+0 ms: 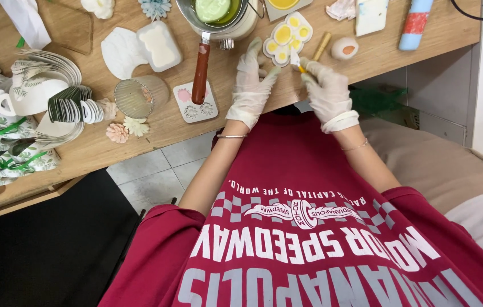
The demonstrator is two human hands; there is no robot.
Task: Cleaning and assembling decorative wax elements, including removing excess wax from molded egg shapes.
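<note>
Both hands, the left hand point(251, 85) and the right hand point(328, 94), wear translucent white disposable gloves. Each wrist carries a thin bracelet. Torso: dark red short-sleeved shirt with white and grey print.

Wooden table point(99, 149). Metal pot point(218, 17) with red-brown handle at far centre. Left of it, white slab mould point(159, 45), then clear ribbed cup point(139, 96) on its side. White teapot point(25, 94) far left; pink shell piece point(117, 132) near edge.
</note>
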